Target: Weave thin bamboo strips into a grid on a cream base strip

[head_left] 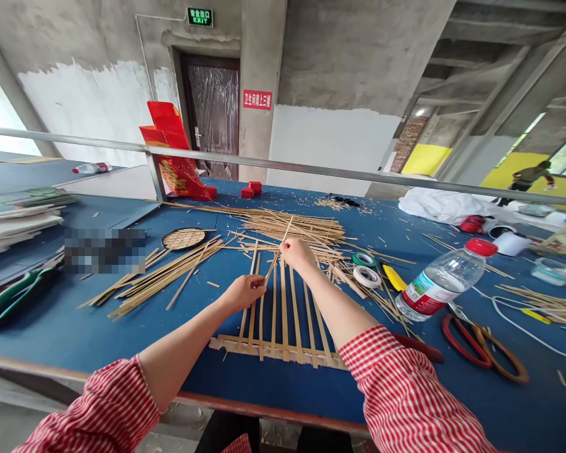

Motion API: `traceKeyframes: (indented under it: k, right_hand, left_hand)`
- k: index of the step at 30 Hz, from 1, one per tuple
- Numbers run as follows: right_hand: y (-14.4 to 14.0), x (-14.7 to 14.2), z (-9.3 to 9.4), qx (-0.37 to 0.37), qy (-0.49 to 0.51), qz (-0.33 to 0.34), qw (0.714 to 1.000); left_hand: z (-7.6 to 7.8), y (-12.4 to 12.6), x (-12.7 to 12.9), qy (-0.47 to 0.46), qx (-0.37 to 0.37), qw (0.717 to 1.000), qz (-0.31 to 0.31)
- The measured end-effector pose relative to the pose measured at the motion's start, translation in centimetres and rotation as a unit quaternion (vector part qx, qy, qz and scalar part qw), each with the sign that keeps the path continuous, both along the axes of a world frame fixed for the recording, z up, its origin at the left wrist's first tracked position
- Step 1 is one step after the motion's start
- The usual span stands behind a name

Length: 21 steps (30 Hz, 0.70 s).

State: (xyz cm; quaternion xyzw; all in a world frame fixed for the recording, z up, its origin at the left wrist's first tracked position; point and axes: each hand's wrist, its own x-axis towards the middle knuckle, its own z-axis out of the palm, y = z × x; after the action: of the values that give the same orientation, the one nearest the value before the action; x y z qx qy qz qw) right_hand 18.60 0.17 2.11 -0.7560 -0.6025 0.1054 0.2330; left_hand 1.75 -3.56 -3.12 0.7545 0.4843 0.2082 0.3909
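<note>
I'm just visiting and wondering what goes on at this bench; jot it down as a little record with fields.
Left fingers: closed on the lower end of a thin strip
Right fingers: pinching the same strip higher up
Below the hands: row of strips laid side by side across a pale crosspiece
Left side: loose strips and a round woven disc
Right side: green tape roll, white tape roll, red-capped bottle
Surface: blue tabletop
Background: red bag, lit exit sign
</note>
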Motion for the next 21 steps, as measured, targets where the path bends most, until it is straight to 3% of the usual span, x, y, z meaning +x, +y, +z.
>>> traceKeyframes:
  k: [7,11,21]
  right_hand:
    - [-0.5,-0.1,-1.3,-0.128,0.159,0.067,0.977]
    - [-0.8,-0.4,-2.3,-0.143,0.231,0.079,0.959]
    - [-1.6,0.0,-2.2,-0.151,0.231,0.041,0.960]
  left_hand:
    - [-0.3,0.1,0.0,0.011,0.008,1.000,0.004]
    - [-0.3,0.1,0.0,0.012,0.012,1.000,0.006]
    - [-0.3,0.0,0.0,-0.001,-0.007,1.000,0.006]
